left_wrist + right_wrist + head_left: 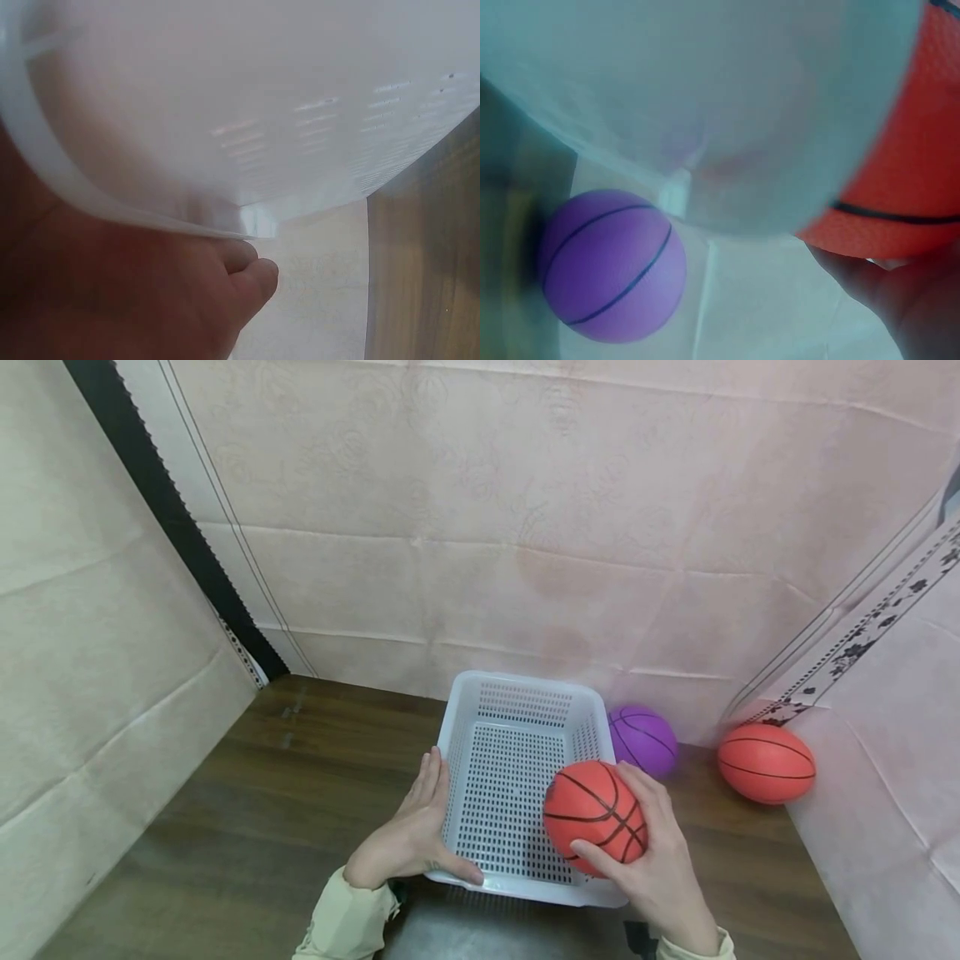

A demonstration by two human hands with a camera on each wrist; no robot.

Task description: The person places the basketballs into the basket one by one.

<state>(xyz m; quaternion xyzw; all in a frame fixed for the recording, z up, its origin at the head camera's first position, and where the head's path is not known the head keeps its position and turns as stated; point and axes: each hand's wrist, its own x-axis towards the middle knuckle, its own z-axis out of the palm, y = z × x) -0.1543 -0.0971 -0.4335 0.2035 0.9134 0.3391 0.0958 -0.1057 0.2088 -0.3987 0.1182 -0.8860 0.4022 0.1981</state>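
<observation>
A white perforated basket (517,890) stands on the wooden table. My left hand (416,835) lies along its left side, fingers straight on the rim and thumb over the near left corner; in the left wrist view the hand (187,292) is against the basket wall (180,90). At the basket's near right part, my right hand (663,860) grips an orange ball with black lines (592,810), thumb and fingers spread round it. The right wrist view shows that ball (907,172) beside the basket's wall (727,112), with part of the hand (922,307) under it.
A purple ball (642,741) lies just right of the basket, near the cloth-covered back wall (525,527). Farther right, another orange ball (766,763) rests by the right cloth wall (892,760). Wooden tabletop (247,810) extends to the left of the basket.
</observation>
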